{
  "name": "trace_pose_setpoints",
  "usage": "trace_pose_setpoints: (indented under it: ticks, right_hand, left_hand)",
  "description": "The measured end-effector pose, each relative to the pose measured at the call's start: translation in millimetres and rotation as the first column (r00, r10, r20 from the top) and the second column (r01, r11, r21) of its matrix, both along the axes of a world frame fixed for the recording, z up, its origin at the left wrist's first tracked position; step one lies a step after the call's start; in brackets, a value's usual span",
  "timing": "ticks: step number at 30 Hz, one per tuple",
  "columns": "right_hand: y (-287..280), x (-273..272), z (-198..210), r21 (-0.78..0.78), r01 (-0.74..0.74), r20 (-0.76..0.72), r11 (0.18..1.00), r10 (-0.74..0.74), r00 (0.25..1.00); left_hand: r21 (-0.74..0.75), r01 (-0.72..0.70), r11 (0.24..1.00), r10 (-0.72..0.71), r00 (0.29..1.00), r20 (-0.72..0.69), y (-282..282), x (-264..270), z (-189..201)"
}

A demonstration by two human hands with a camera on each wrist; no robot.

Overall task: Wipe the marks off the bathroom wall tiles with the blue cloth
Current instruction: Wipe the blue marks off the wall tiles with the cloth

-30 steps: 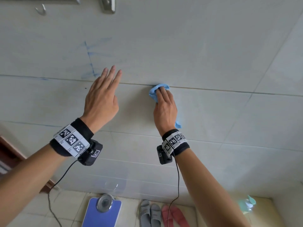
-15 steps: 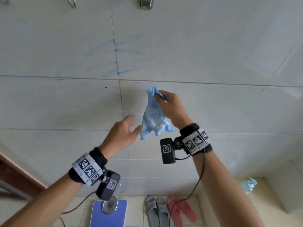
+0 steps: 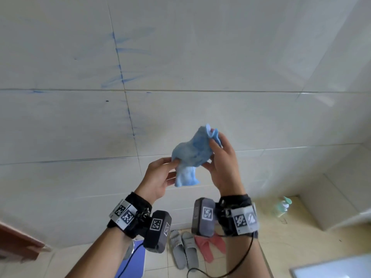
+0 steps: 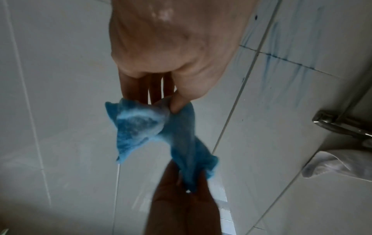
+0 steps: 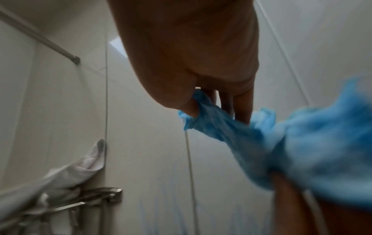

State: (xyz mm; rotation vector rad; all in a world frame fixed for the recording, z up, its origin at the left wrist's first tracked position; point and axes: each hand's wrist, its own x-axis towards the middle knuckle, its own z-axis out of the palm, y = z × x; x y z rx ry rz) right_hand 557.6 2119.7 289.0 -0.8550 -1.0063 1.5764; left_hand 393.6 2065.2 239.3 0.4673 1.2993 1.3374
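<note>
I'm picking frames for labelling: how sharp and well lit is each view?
Head view: bright and even, blue cloth crisp, wall lines bowed by the wide lens. Left wrist view: dim, right hand a dark blur. Right wrist view: dim, cloth smeared, towel rail soft.

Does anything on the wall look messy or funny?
Yes. Blue marks smear the wall tiles along the grout lines above the hands. Both the left hand and right hand hold the crumpled blue cloth off the wall.
</note>
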Motion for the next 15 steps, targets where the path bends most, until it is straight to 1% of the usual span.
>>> trace_pose_setpoints:
  ticks: [2, 3, 4, 6, 7, 8, 9, 11, 13, 14, 15]
  right_hand:
    - [0.2, 6.2, -19.9, 0.040, 0.104, 0.115, 0.994, -0.108, 0.987]
    - [1.9, 7.3, -28.3, 0.055, 0.118, 0.190, 0.991, -0.127, 0.973]
    - [3.6, 7.8, -33.5, 0.063, 0.100, 0.249, 0.993, -0.113, 0.962]
    - [6.7, 10.8, -35.6, 0.057, 0.000, 0.331, 0.998, -0.020, 0.943]
    - [9.4, 13.4, -34.2, 0.052, -0.060, 0.349, 0.997, 0.038, 0.936]
    - [13.3, 17.3, -33.1, 0.039, -0.123, 0.341, 0.992, 0.103, 0.934]
    - [18.1, 22.0, -32.3, 0.025, -0.186, 0.297, 0.982, 0.170, 0.939]
    - [30.2, 31.1, -33.9, -0.045, -0.286, 0.117, 0.957, 0.290, 0.950]
    - [48.1, 37.0, -37.6, -0.183, -0.360, -0.133, 0.915, 0.340, 0.931]
    - [56.5, 39.0, -40.7, -0.229, -0.411, -0.232, 0.882, 0.361, 0.903]
    - [63.1, 39.6, -44.3, -0.243, -0.459, -0.305, 0.855, 0.381, 0.873]
  left_hand:
    - [-0.002, -0.049, 0.999, 0.049, 0.999, -0.005, 8.1, 5.6, 5.0]
    - [0.011, -0.077, 0.997, 0.077, 0.997, -0.015, 12.7, 8.1, 9.0]
    - [0.031, -0.115, 0.993, 0.116, 0.993, -0.032, 17.4, 10.7, 13.9]
    - [0.088, -0.189, 0.978, 0.196, 0.977, -0.082, 26.7, 17.1, 27.3]
    - [0.124, -0.203, 0.971, 0.219, 0.966, -0.139, 32.0, 20.6, 33.7]
    - [0.159, -0.195, 0.968, 0.229, 0.945, -0.235, 37.9, 23.6, 39.3]
    - [0.191, -0.163, 0.968, 0.221, 0.913, -0.343, 43.9, 26.6, 44.1]
    - [0.223, -0.060, 0.973, 0.168, 0.847, -0.505, 54.9, 31.1, 53.2]
    - [0.216, 0.041, 0.976, 0.097, 0.800, -0.592, 65.0, 35.1, 61.6]
    - [0.208, 0.096, 0.973, 0.056, 0.782, -0.621, 69.8, 37.8, 65.3]
    - [0.194, 0.164, 0.967, 0.001, 0.761, -0.648, 73.2, 41.6, 69.2]
